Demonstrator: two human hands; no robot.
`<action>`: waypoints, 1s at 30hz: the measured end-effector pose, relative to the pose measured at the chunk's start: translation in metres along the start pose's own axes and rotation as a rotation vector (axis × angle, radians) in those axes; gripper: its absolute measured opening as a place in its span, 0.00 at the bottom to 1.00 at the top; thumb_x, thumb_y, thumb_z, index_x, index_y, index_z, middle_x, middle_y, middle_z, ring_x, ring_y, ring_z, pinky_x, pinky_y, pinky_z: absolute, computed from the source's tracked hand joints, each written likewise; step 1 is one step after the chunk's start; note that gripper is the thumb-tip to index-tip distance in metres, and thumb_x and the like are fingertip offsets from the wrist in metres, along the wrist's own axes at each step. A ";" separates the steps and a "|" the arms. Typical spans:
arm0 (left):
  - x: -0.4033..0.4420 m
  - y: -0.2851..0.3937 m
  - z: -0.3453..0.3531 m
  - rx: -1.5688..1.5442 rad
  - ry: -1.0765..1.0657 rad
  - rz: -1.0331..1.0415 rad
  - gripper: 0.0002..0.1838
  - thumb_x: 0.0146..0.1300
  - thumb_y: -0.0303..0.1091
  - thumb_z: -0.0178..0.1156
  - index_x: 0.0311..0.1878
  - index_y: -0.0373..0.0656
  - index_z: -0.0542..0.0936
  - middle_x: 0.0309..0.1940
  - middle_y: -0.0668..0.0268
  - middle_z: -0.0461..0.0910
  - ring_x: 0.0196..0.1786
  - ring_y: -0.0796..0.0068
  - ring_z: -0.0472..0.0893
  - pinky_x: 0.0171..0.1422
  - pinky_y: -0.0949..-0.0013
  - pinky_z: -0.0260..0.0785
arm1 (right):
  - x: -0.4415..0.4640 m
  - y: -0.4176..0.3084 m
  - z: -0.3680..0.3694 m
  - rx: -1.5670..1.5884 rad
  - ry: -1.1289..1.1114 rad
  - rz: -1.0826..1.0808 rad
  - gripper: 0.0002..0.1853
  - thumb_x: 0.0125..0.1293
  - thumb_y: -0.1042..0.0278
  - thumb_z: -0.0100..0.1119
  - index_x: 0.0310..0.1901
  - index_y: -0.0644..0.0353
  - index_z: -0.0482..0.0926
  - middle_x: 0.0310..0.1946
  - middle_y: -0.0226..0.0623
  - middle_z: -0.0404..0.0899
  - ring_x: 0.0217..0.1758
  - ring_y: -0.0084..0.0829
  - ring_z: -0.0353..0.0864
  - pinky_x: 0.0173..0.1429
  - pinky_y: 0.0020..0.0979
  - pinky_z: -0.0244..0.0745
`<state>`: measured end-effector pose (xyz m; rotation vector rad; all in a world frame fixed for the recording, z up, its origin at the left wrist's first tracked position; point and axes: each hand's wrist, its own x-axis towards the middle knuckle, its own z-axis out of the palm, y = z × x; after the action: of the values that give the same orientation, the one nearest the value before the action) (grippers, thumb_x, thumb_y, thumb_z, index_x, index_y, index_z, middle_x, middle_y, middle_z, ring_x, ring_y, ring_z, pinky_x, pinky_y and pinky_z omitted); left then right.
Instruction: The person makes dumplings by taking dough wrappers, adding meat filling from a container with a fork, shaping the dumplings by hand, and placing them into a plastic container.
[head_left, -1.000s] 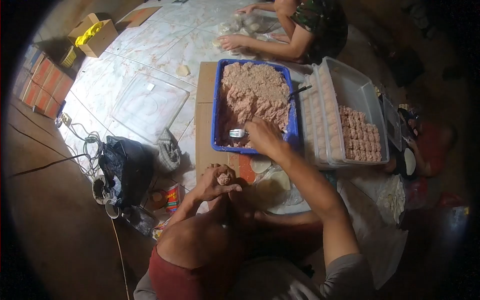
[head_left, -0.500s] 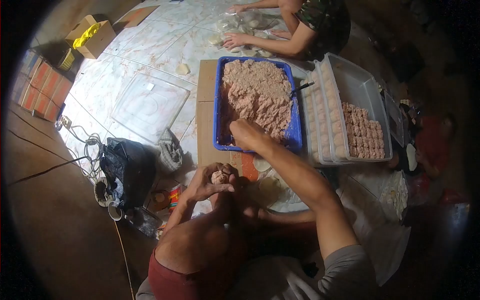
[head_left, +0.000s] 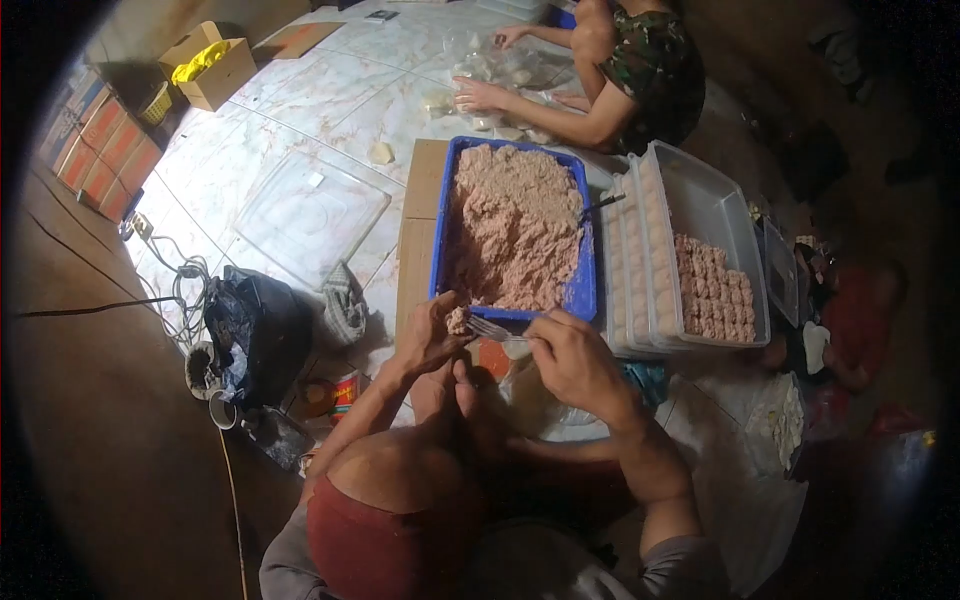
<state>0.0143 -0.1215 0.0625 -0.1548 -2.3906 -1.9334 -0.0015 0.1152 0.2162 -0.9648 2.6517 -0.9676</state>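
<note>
My left hand (head_left: 432, 338) is closed around a small dumpling (head_left: 458, 321) topped with lumpy pink minced filling, just in front of the blue tub's near edge. My right hand (head_left: 575, 362) grips a metal fork (head_left: 490, 329), whose tines point left and reach the dumpling. Behind both hands stands a blue tub (head_left: 437, 235) heaped with pink minced filling (head_left: 515, 225). Some of the dumpling's underside is hidden by my left fingers.
To the right, stacked clear plastic boxes (head_left: 705, 185) hold rows of dumplings (head_left: 715, 290). A dark handle (head_left: 605, 201) leans over the tub's right rim. Left are a clear lid (head_left: 312, 215), a cloth (head_left: 343, 305) and a black bag (head_left: 255, 315). Across, another person's hands (head_left: 483, 95) touch plastic bags.
My right hand has come out of the tub toward me and right, now showing the fork at the dumpling. My left hand has risen slightly toward the tub. The other person's far hand has shifted.
</note>
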 end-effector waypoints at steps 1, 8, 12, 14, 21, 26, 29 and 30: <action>-0.001 0.006 0.003 -0.059 0.005 -0.003 0.23 0.52 0.40 0.82 0.40 0.39 0.78 0.30 0.65 0.76 0.36 0.78 0.72 0.40 0.69 0.69 | -0.002 -0.003 -0.008 0.027 0.025 0.032 0.08 0.71 0.70 0.54 0.40 0.66 0.79 0.37 0.53 0.78 0.42 0.55 0.80 0.46 0.49 0.75; 0.012 0.030 0.003 -0.013 -0.030 -0.009 0.23 0.52 0.41 0.80 0.41 0.36 0.80 0.31 0.59 0.80 0.35 0.71 0.77 0.42 0.66 0.71 | -0.014 0.000 0.018 0.029 0.207 0.071 0.09 0.73 0.67 0.54 0.45 0.63 0.79 0.40 0.50 0.80 0.43 0.55 0.82 0.43 0.49 0.76; 0.019 0.044 0.000 0.151 -0.104 0.159 0.18 0.50 0.31 0.76 0.43 0.36 0.82 0.31 0.58 0.81 0.35 0.72 0.77 0.41 0.65 0.72 | -0.018 -0.003 0.029 0.029 0.171 0.104 0.08 0.73 0.68 0.54 0.43 0.63 0.80 0.38 0.51 0.80 0.42 0.56 0.82 0.43 0.49 0.76; 0.023 0.040 0.007 0.126 -0.105 0.083 0.19 0.51 0.29 0.75 0.45 0.35 0.82 0.32 0.58 0.81 0.36 0.70 0.78 0.43 0.65 0.73 | -0.018 -0.004 0.026 0.010 0.211 0.077 0.08 0.73 0.67 0.54 0.42 0.62 0.80 0.38 0.50 0.80 0.42 0.55 0.82 0.44 0.48 0.76; 0.023 0.045 0.008 -0.054 -0.105 0.157 0.27 0.49 0.35 0.80 0.51 0.36 0.81 0.33 0.59 0.82 0.36 0.71 0.78 0.45 0.66 0.73 | -0.029 -0.004 0.019 -0.017 0.324 0.089 0.07 0.72 0.68 0.55 0.42 0.62 0.79 0.37 0.48 0.79 0.41 0.54 0.81 0.42 0.46 0.76; 0.016 0.063 0.014 -0.057 -0.175 0.055 0.26 0.49 0.35 0.80 0.50 0.35 0.81 0.34 0.59 0.82 0.38 0.71 0.80 0.47 0.66 0.74 | -0.038 -0.011 0.019 0.057 0.391 0.102 0.06 0.72 0.69 0.55 0.41 0.63 0.78 0.37 0.49 0.79 0.41 0.55 0.81 0.42 0.46 0.75; 0.025 0.088 0.015 -0.100 -0.062 0.180 0.21 0.52 0.32 0.76 0.47 0.33 0.80 0.35 0.55 0.83 0.40 0.75 0.81 0.49 0.67 0.74 | -0.034 -0.008 0.010 0.083 0.400 0.121 0.07 0.72 0.69 0.54 0.42 0.64 0.78 0.37 0.51 0.80 0.42 0.55 0.82 0.43 0.47 0.76; 0.027 0.082 0.014 -0.104 -0.063 0.178 0.21 0.52 0.32 0.76 0.47 0.33 0.80 0.35 0.55 0.83 0.40 0.75 0.81 0.49 0.67 0.74 | -0.034 -0.007 0.011 0.081 0.398 0.125 0.07 0.72 0.69 0.54 0.42 0.64 0.78 0.37 0.51 0.80 0.42 0.55 0.82 0.43 0.47 0.76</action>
<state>-0.0029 -0.0894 0.1426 -0.4249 -2.2265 -1.9973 0.0322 0.1262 0.2103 -0.6333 2.9135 -1.3456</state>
